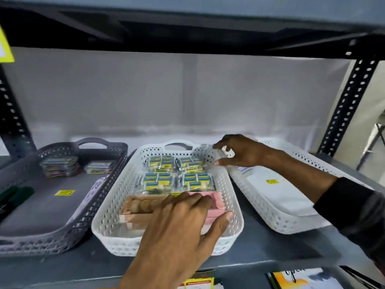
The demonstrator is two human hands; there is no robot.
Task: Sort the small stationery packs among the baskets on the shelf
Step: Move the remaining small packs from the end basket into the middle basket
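The middle white basket [116, 207] holds several blue-and-yellow stationery packs [160, 178] in clear wrap at the back, and pink boxes [217, 202] and brown packs [137, 205] at the front. My left hand [183, 222] lies spread over the pink and brown packs, fingers apart, thumb at the right side of the pink boxes. My right hand [239, 152] reaches to the basket's far right corner. Its thumb and forefinger pinch the clear wrap of the back right blue-and-yellow pack [190, 163]. The grey left basket [87, 209] holds a few colourful packs [60, 165].
A second white basket [270, 217] on the right holds a white sheet with a yellow label [271, 181]. Dark green items [14, 196] lie at the grey basket's left edge. Black perforated uprights [348, 105] frame the shelf, and printed booklets [302, 279] lie below it.
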